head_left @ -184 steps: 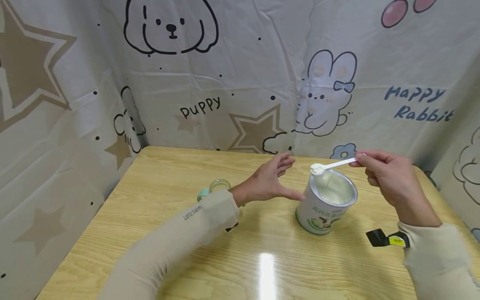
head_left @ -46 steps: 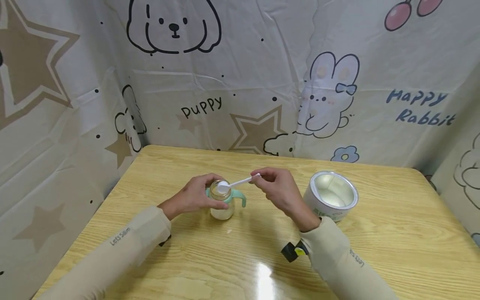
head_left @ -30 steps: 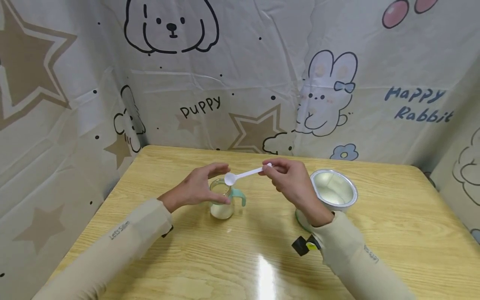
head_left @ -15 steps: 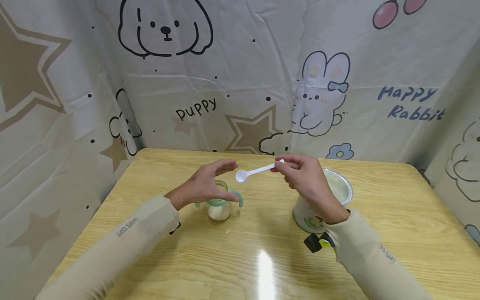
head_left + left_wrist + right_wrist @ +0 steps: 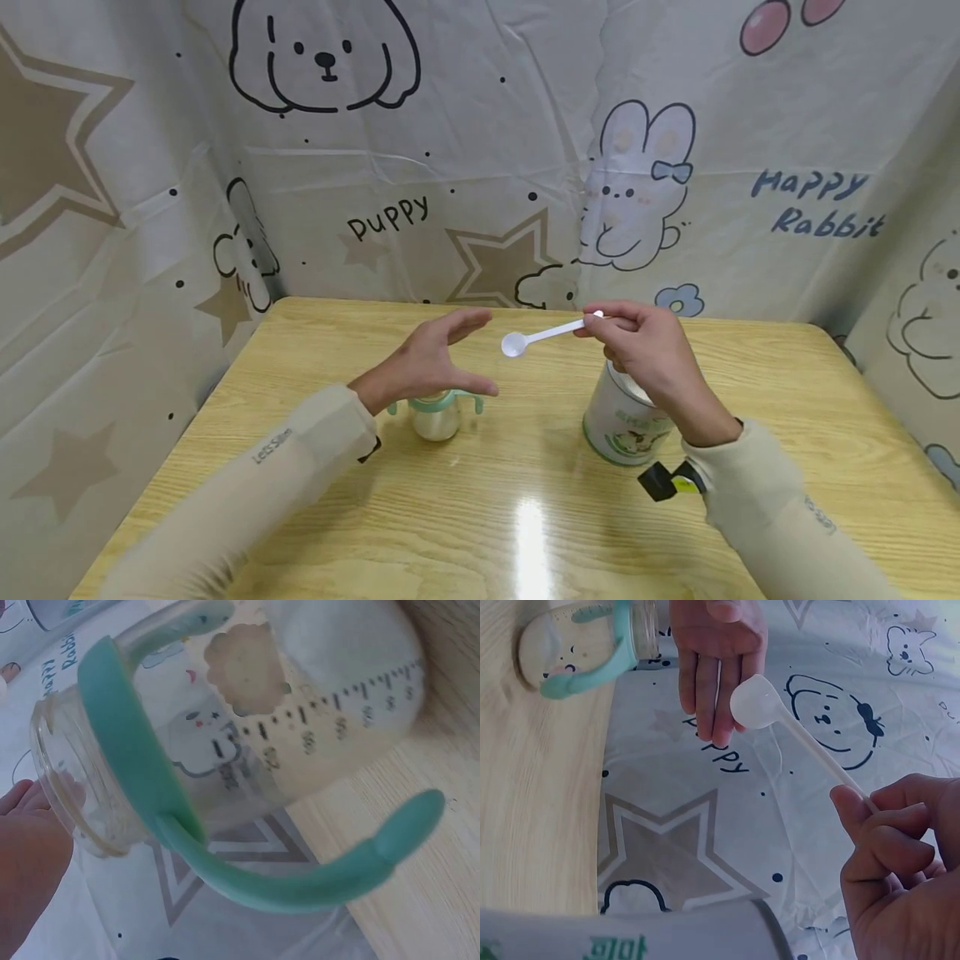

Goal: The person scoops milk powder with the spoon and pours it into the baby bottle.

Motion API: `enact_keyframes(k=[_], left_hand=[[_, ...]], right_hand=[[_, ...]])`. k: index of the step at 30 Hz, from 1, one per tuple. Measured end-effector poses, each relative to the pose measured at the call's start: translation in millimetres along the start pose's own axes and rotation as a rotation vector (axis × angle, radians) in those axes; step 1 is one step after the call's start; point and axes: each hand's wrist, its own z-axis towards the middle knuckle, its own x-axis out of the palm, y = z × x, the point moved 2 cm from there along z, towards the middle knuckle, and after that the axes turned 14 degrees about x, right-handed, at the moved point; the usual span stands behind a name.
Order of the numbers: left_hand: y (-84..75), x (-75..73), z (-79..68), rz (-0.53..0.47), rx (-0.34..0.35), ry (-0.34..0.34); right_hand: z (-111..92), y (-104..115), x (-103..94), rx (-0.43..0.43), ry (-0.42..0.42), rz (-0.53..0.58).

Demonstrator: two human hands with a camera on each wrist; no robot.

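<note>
My right hand (image 5: 651, 354) pinches the end of a white measuring scoop (image 5: 555, 332) between thumb and fingers, its bowl pointing left. My left hand (image 5: 427, 357) is held with thumb and fingers spread, above and behind a clear baby bottle (image 5: 435, 425) and not gripping it. The bottle stands uncapped on the table, with a mint green collar and two handles; pale powder lies at its bottom in the left wrist view. Below my right hand is a white milk powder can (image 5: 621, 427), its opening partly hidden by that hand. In the right wrist view the scoop's bowl (image 5: 756, 701) overlaps my left fingers.
The wooden table (image 5: 420, 517) carries the bottle at centre left and the can at right. A printed cloth (image 5: 337, 183) hangs behind the table and along its sides.
The scoop held powder over the can, then tipped over the bottle while my left hand held it. My left hand let go and rose; my right hand carried the scoop back toward the can.
</note>
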Motion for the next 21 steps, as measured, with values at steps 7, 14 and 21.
enact_keyframes(k=[7, 14, 21], left_hand=[[-4.2, 6.1, 7.0, 0.009, 0.014, 0.007], [-9.1, 12.7, 14.1, -0.047, 0.047, 0.008], [-13.1, 20.4, 20.8, -0.076, 0.074, 0.017]], right_hand=[[-0.8, -2.0, -12.9, 0.008, -0.020, -0.014], [-2.1, -5.2, -23.8, -0.003, -0.036, -0.054], [-4.7, -12.5, -38.8, 0.021, -0.061, -0.084]])
